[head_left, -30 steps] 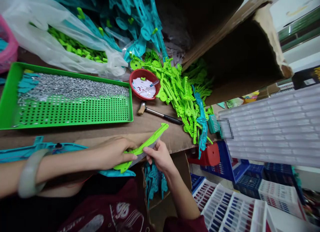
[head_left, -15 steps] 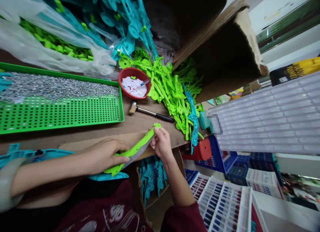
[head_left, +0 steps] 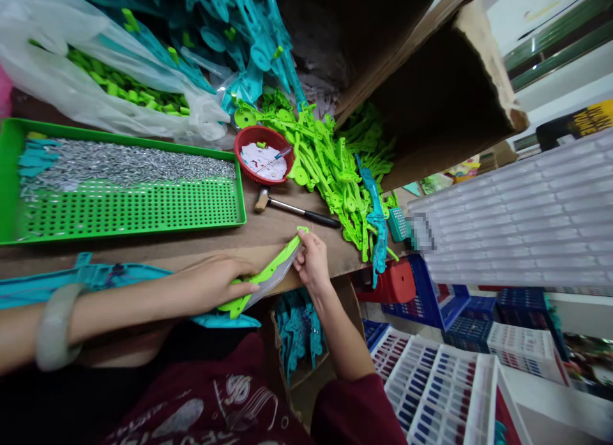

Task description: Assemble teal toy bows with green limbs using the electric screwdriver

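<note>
A long bright green plastic piece (head_left: pixel 278 261) slants up and to the right above the table's front edge. Along its lower side runs a flat grey strip (head_left: pixel 274 281). My left hand (head_left: pixel 218 282) grips the near end, thumb on one side and fingers on the other. At the far end, my right hand (head_left: pixel 313 260) pinches the piece between thumb and fingertips. A teal plastic piece (head_left: pixel 103 276) lies under my left forearm, its tip (head_left: pixel 227 320) showing below the left hand.
Behind the hands lie a hammer (head_left: pixel 299 210), a red bowl (head_left: pixel 243 170) with white scraps and a screwdriver, and a heap of green pieces (head_left: pixel 330 170). A green tray (head_left: pixel 143 231) holds small metal pins. White crates (head_left: pixel 445 384) stand at right.
The view has shifted slightly, so the table's things sit further right and a little higher. Both hands keep their hold on the green piece, and slightly more of the grey strip shows.
</note>
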`<action>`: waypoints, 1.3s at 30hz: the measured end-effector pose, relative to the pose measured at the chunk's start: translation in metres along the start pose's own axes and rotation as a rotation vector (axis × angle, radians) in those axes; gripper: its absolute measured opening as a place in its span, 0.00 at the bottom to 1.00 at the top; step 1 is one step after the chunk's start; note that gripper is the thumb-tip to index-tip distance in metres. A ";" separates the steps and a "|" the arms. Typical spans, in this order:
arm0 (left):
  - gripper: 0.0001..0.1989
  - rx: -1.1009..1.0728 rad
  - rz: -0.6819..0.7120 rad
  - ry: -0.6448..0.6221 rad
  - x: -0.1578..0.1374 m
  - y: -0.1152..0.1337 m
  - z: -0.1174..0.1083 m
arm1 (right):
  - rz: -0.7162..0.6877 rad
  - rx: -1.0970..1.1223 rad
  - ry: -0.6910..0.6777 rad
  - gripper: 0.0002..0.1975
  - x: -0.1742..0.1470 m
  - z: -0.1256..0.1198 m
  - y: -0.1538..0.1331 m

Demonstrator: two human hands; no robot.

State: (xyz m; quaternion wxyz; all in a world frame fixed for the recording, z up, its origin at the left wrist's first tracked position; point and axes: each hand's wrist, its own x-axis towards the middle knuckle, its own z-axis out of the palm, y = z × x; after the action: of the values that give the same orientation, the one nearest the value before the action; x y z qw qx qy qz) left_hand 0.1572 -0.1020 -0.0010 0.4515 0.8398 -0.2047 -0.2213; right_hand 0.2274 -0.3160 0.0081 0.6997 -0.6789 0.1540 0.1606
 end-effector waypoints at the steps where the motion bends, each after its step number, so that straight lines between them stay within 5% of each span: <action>1: 0.20 0.057 0.020 0.044 -0.008 0.001 0.000 | 0.005 -0.004 0.002 0.18 0.001 0.000 0.001; 6: 0.29 0.421 0.277 0.206 -0.058 -0.003 0.021 | 0.054 0.001 -0.008 0.19 0.002 -0.001 0.004; 12: 0.26 0.770 0.317 0.490 -0.077 -0.007 0.059 | 0.087 0.038 -0.001 0.14 -0.003 0.000 0.001; 18: 0.29 0.692 0.419 0.796 -0.092 0.013 0.036 | 0.018 0.179 -0.172 0.07 -0.032 0.002 -0.027; 26: 0.19 0.697 0.084 0.870 -0.124 0.060 -0.004 | -0.136 0.397 -0.448 0.11 -0.055 0.021 -0.051; 39: 0.18 0.575 0.151 0.828 -0.120 0.052 0.001 | -0.157 0.418 -0.499 0.14 -0.055 0.013 -0.041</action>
State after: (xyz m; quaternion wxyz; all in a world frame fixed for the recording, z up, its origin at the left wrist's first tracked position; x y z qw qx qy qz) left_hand 0.0510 -0.0643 0.0654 0.2602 0.9303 -0.1212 0.2284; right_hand 0.1951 -0.3050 0.0691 0.8502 -0.4702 -0.0452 0.2323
